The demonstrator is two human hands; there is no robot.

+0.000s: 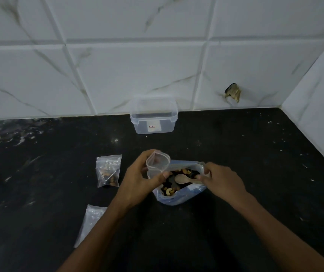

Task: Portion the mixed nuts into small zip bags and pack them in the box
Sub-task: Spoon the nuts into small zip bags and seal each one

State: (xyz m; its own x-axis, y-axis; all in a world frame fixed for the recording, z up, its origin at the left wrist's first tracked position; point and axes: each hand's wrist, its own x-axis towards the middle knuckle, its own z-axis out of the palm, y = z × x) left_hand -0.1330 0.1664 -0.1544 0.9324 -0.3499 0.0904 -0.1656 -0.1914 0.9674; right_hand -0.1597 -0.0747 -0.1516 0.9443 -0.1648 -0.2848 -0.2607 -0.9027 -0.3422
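While the left hand (137,177) pinched a small zip bag (157,161) open for filling, the right hand (221,178) gripped a wooden spoon (184,178) over the mixed nuts (176,181). A clear box (154,114) waited behind on the worktop (235,154).

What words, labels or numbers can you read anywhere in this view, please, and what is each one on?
White label with a small red mark, on the front of the clear plastic box by the wall: too small and blurred to read.
No other text shows on the zip bags, the spoon or the counter.
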